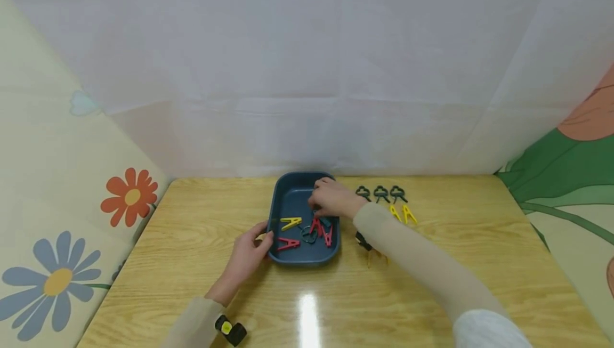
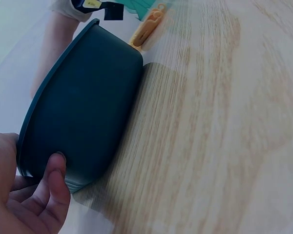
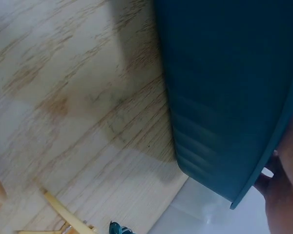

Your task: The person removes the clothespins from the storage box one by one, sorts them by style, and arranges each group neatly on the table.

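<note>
A dark blue tray (image 1: 303, 258) stands on the wooden table. My left hand (image 1: 249, 252) grips its near left side; in the left wrist view, fingertips press its outer wall (image 2: 83, 97). Over the right rim reaches my right hand (image 1: 334, 197), its fingers bent down inside the tray; whether they pinch anything is hidden. Inside lie a yellow clothespin (image 1: 290, 223), a red clothespin (image 1: 289, 243) at the near left, more red clothespins (image 1: 327, 236) at the right, and a dark green shaped clip (image 1: 308, 234). Another dark piece (image 1: 325, 222) shows just below the right hand.
Right of the tray, three dark green clips (image 1: 381, 193) stand in a row at the back. Yellow clothespins (image 1: 409, 214) lie in front of them, partly behind the right sleeve. More yellow tips (image 1: 369, 260) show below that forearm. A white sheet (image 1: 307, 124) hangs behind the table.
</note>
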Demonstrator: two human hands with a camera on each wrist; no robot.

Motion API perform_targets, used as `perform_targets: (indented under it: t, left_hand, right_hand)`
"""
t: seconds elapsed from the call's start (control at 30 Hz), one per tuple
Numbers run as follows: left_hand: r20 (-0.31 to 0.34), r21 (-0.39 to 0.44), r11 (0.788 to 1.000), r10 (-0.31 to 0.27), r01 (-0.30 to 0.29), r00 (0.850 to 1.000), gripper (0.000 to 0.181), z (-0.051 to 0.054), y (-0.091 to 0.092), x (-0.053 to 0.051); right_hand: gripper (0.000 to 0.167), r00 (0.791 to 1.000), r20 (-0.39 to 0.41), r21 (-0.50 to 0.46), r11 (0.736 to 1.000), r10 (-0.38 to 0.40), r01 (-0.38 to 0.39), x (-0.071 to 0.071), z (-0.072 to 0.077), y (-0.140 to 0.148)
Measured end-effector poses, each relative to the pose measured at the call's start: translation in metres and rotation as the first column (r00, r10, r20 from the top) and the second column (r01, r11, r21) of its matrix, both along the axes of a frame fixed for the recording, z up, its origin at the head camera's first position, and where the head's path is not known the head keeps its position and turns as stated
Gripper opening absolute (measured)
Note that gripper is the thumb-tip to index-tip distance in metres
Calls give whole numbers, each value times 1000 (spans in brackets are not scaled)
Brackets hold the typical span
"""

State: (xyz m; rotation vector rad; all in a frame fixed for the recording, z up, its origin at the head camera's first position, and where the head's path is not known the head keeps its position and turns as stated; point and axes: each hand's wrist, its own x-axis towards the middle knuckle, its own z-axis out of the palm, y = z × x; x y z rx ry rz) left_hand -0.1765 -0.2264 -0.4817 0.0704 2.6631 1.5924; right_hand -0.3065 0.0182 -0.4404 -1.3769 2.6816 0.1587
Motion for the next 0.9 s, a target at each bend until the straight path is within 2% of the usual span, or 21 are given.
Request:
perform_targets:
  t: [0.27, 0.43, 0.6, 0.7, 0.9]
  left_hand:
    - [-11, -15, 1000, -1, 1, 1000, 37, 1, -1, -1]
    - [-19, -10, 1000, -5, 5, 1000, 37, -1, -1, -1]
    - [-16, -8, 1000, -7, 7, 1000, 37, -2, 0, -1]
    - [-7, -2, 1000, -6, 6, 1000, 37, -2, 1, -1]
    - [6, -7, 1000, 1, -1, 1000, 38, -1, 0, -2]
  right_hand:
    - [20, 998, 46, 23, 999, -37, 36, 0, 3, -3]
    - [19, 995, 82, -11, 998, -54, 56, -2, 0, -3]
    - [16, 995, 95, -48, 998, -42, 46, -6, -2, -1]
    - [15, 996, 83, -37, 999, -32, 35, -7, 1, 0]
    - [38, 991, 107, 76, 994, -85, 77, -5, 8, 0]
